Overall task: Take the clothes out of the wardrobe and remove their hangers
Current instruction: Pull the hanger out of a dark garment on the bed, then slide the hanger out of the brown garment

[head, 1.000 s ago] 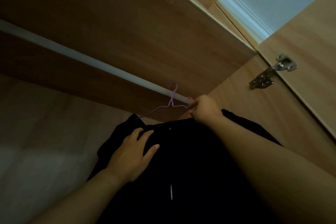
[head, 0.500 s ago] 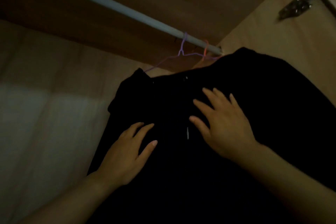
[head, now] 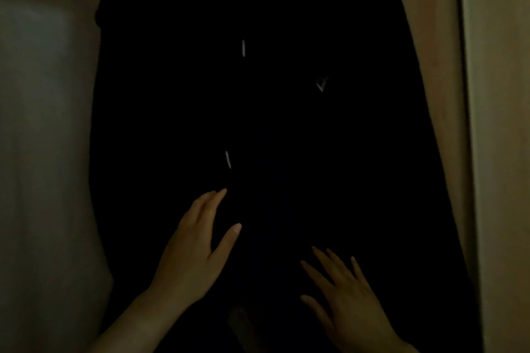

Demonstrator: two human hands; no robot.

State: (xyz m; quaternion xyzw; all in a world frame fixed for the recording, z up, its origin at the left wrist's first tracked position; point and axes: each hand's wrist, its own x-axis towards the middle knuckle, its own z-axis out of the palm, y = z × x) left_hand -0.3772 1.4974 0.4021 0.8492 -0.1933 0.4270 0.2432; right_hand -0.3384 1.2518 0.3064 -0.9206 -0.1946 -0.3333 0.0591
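Garment [head: 286, 109]: black, fills the middle of the frame, looks to be hanging inside the wardrobe [head: 430, 66]
Left grip [head: 195, 252]: fingers straight, flat on the fabric, lower centre, holding nothing
Right grip [head: 352, 304]: fingers spread, lower right, holding nothing either
Progress: early I'd say, garment not out yet, hanger out of sight

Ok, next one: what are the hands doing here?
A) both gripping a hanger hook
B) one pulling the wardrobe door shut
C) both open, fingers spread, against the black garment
C: the left hand and the right hand both lie open and flat on the front of the black garment, and neither curls round anything.
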